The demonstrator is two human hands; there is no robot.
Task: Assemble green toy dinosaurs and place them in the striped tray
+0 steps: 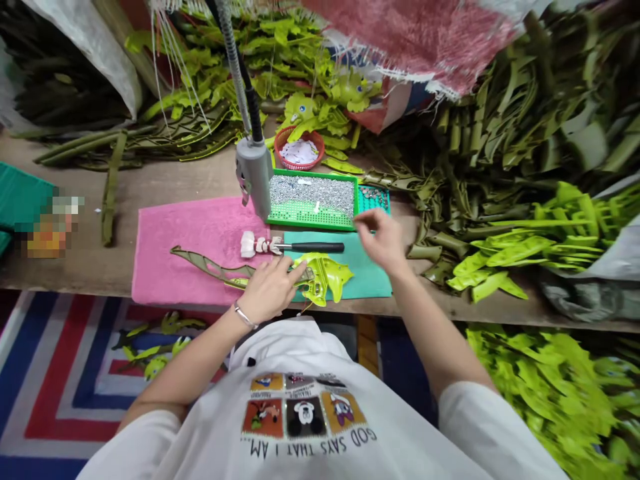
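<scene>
My left hand (273,283) lies over a long olive plastic piece (207,263) and holds it against a yellow-green plastic toy part (325,277); its palm hides where they meet. The toy part's hollow inner side faces up on the teal mat (367,277). Off to the right, my right hand (383,240) hovers by the near right corner of a green tray (305,220) of small metal screws (310,190). Its thumb and fingers are pinched together; anything between them is too small to make out. Behind the toy part lies a black-handled tool (317,247) with white wrapping at its left end.
A grey hanging tool (253,173) comes down beside the tray. The pink cloth (175,227) covers the bench at left. A red basket (300,148) holds white scraps. Olive pieces (540,100) pile up on the right, with yellow-green parts (555,393) below the bench edge.
</scene>
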